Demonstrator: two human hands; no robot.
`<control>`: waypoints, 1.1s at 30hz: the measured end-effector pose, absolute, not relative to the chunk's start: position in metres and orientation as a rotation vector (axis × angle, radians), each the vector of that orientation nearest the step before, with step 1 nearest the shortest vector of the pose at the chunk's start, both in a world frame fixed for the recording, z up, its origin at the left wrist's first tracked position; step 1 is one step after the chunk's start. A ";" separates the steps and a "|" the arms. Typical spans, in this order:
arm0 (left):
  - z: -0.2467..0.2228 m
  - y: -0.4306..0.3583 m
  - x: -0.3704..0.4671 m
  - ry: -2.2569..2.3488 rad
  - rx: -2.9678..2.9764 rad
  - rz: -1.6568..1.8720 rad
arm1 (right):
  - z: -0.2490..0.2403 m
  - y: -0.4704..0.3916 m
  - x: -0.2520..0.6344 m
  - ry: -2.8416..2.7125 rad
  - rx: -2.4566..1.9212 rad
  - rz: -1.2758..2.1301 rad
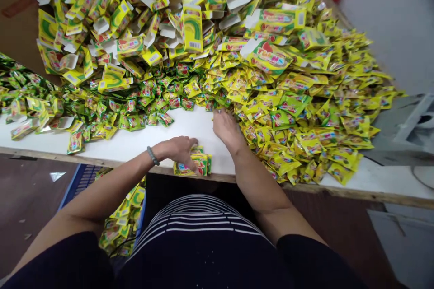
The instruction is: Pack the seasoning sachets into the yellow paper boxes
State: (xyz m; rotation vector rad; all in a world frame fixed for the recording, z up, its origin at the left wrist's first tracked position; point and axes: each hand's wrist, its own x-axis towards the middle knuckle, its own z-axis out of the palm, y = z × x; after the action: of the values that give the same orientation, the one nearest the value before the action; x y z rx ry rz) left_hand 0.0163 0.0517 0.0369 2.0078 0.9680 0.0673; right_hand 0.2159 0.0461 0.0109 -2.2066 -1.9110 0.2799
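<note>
My left hand, with a beaded bracelet on its wrist, reaches over small yellow-and-green candy boxes at the table's front edge. Its thumb and fingers are apart, and the fingers touch or hover close over the boxes; contact is hard to judge. My right hand is at the inner edge of the pile of yellow candy packets, fingers curled down. The fingertips are hidden, so whatever they hold does not show. Smaller green candy packets lie between the hands and the back heap.
A heap of yellow cardboard boxes, several with open flaps, covers the back of the white table. Below the front edge, a blue crate contains yellow boxes. A brown carton stands back left; a metal-grey device sits right.
</note>
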 end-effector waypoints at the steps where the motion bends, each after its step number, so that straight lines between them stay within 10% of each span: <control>1: 0.037 0.051 0.017 0.985 1.991 0.063 | 0.010 0.047 0.214 -1.914 -2.191 0.307; 9: 0.077 0.023 0.019 1.077 2.290 -0.285 | 0.008 0.056 0.217 -1.935 -2.056 0.432; 17: 0.054 0.036 0.020 1.371 2.592 -0.041 | 0.008 0.060 0.213 -1.876 -1.904 0.430; 25: 0.015 0.030 0.018 1.253 1.842 0.981 | 0.039 0.036 0.190 -1.907 -1.198 0.238; 33: -0.013 0.025 0.007 1.246 1.696 0.915 | 0.038 0.018 0.164 -2.287 -1.239 0.179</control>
State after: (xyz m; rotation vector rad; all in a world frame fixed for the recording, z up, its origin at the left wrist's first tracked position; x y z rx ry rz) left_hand 0.0068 0.0252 -0.0135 1.6965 1.2465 0.9154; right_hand 0.1638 0.0180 0.0381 -1.2393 -2.2875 0.1794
